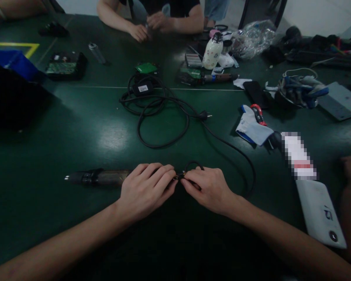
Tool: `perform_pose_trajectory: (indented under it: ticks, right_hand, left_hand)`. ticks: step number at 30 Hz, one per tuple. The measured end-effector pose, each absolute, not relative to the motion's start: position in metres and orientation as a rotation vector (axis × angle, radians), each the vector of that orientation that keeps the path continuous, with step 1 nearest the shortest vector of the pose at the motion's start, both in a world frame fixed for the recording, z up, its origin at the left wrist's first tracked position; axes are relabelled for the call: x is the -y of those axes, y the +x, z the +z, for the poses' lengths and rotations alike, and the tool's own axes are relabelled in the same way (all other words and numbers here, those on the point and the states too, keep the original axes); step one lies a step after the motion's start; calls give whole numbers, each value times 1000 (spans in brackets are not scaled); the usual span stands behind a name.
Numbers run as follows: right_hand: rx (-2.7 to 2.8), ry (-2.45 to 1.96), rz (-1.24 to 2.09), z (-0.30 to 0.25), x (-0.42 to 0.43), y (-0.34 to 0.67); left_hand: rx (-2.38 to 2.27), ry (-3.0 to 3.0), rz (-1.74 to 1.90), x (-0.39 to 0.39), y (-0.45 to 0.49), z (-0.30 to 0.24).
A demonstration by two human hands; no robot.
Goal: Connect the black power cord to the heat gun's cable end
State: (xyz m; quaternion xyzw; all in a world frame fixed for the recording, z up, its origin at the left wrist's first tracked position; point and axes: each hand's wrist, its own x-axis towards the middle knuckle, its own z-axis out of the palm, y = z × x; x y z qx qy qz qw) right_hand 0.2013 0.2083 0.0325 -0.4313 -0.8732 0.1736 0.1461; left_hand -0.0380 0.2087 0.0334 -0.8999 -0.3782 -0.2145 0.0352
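A dark, cylindrical electric screwdriver lies lengthwise on the green table, its metal tip pointing left. My left hand is closed around its rear end, hiding that part. Just to the right, my right hand pinches a thin black cable that loops up behind the fingers. Between the fingertips of both hands is a small dark joint with some yellowish bits; its detail is too small to make out. A longer black power cord with a plug lies coiled beyond my hands.
Beyond the cord lie a green circuit board and another screwdriver. A bottle, phone, work glove and white device are to the right. A blue bin stands left. A co-worker's hands are opposite.
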Motion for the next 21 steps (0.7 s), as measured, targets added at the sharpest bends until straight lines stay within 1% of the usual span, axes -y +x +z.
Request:
perform_pose_trajectory:
  ticks: [9,21]
  right_hand:
    - [2496,-1223,541,34,-209,201]
    - [2499,-1211,512,34,-210,201]
  left_hand:
    - [1174,-2773,-675,-208,-38,32]
    - [1200,-2768,-684,-208,-38,32]
